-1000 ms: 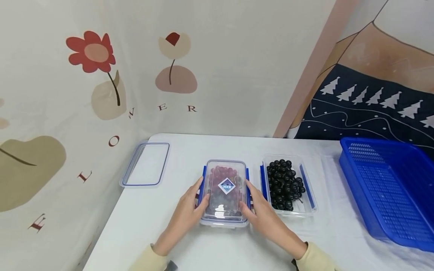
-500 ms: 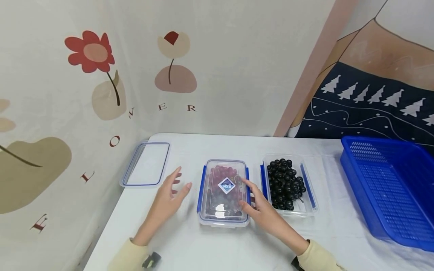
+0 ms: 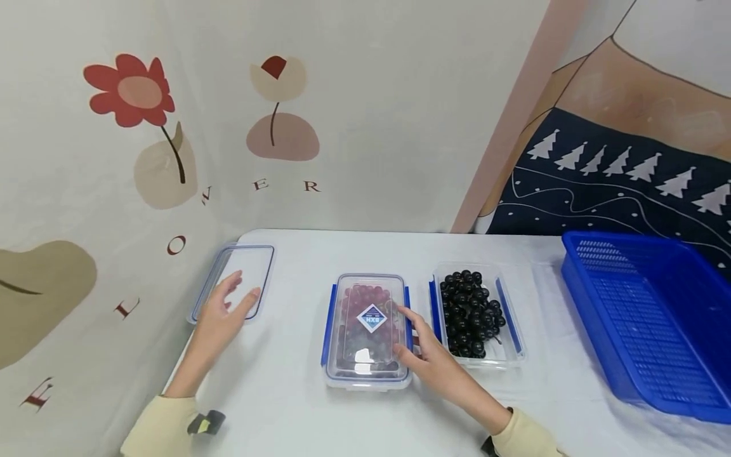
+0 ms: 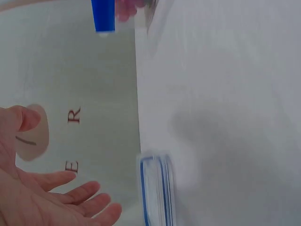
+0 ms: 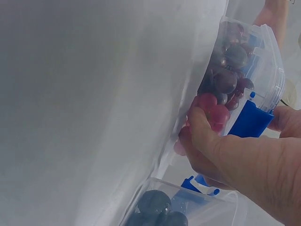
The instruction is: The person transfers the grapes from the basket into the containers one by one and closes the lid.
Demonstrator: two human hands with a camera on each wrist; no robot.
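Observation:
A clear lidded food container [image 3: 365,374] with blue side latches stands mid-table. Red and dark grapes [image 5: 225,80] show through its walls, and the lid carries a blue-and-white diamond label [image 3: 372,318]. My right hand [image 3: 436,362] rests against its right side, with index fingertip and thumb at the lid's edge. Some of its other fingers are hidden in the head view. My left hand [image 3: 219,320] hovers with spread, loosely bent fingers over a clear spare lid [image 3: 264,266] with a blue seal, lying at the table's left edge. It holds nothing.
To the right of the lidded container stands an uncovered container [image 3: 514,355] of black grapes [image 3: 468,314]. A blue plastic basket [image 3: 594,317] sits at the right end of the white-covered table [image 3: 285,406]. A printed curtain [image 3: 388,95] hangs behind.
My left hand has let go of the lidded container and moved left to the spare lid. My right hand has stayed at the container's right side. The head view has shifted slightly.

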